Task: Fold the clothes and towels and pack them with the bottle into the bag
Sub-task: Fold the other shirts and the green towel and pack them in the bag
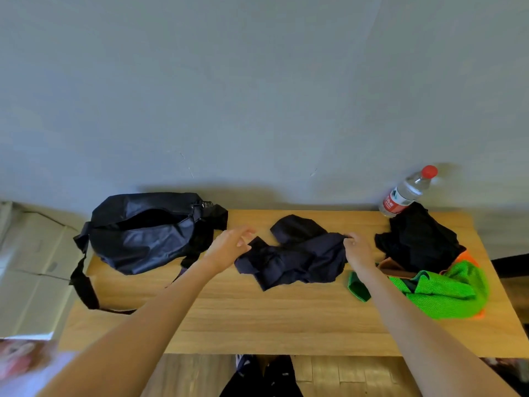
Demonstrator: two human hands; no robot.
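Now right hand (357,249) pinching navy garment (297,260), left hand (229,247) hovering

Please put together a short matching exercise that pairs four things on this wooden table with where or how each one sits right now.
Things:
1. black fabric duffel bag
2. clear plastic bottle with a red cap
3. crumpled dark navy garment
4. bright green mesh cloth

States:
A. standing at the far right corner
B. bunched at the right edge
C. unzipped, at the left end
D. mid-table, pinched by the right hand

Pairs: 1-C, 2-A, 3-D, 4-B
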